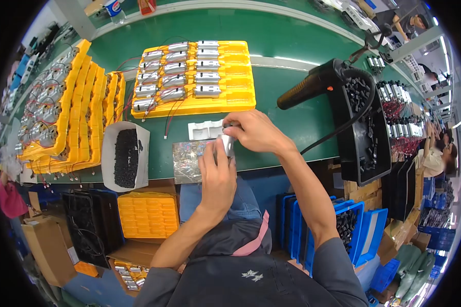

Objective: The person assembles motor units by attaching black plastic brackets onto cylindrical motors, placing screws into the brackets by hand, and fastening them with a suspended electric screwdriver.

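Note:
My left hand [217,181] is closed around a silver cylindrical motor [227,145] near the front edge of the green bench. At the motor's upper end, the fingers of my right hand [254,131] are pinched together. What they hold there is small, dark and mostly hidden. Just behind my fingers lies a white cradle [204,130] with rounded recesses. A shiny, speckled flat sheet [186,166] is beside my left hand. Farther back, a yellow tray [235,106] bears rows of silver motors with red and black wires.
Stacked yellow trays [89,115] with motors stand at left, beside a white bin [108,174] of small black parts. On the right, a black corded tool [307,88] with a tapered handle reaches over a black bin [362,176] of dark parts. Blue crates [366,230] are below.

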`<move>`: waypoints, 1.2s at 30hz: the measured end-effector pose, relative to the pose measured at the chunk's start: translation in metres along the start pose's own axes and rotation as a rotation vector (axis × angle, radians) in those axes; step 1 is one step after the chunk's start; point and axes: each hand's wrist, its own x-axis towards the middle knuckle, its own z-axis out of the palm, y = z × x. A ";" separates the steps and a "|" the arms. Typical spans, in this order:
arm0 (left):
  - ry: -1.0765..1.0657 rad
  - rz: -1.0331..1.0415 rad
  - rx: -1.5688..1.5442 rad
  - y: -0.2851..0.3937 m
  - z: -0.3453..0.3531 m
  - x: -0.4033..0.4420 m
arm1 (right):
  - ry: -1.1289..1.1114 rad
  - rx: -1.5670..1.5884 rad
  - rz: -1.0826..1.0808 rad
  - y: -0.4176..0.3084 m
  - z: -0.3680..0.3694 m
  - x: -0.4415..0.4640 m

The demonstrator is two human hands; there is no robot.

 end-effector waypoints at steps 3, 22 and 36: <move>0.022 -0.107 -0.071 -0.006 0.005 0.011 | -0.007 -0.102 -0.085 0.000 0.002 0.028; 0.266 -0.132 0.203 -0.052 -0.076 0.030 | -0.165 -0.168 -0.058 0.016 0.015 0.057; -0.761 -0.260 0.278 -0.170 -0.156 0.045 | 1.262 0.171 -0.399 0.004 -0.073 -0.121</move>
